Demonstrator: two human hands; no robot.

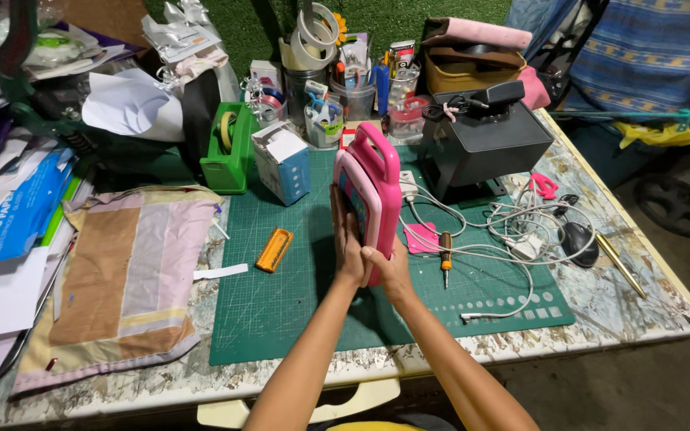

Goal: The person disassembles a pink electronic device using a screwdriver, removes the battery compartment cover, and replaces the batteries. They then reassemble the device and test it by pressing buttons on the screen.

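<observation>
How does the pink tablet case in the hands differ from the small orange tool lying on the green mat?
The pink tablet case stands upright on its edge, gripped by the left hand and right hand; the orange tool lies flat, untouched. The case is far larger, with a carry handle on top; the tool is a short, ribbed bar. Both are over the green cutting mat.

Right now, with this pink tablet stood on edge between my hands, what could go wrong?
The pink tablet stands upright on the cutting mat, steadied only by your left hand and right hand; it could tip over. Falling right, it might hit the small screwdriver or snag the white cables.
</observation>
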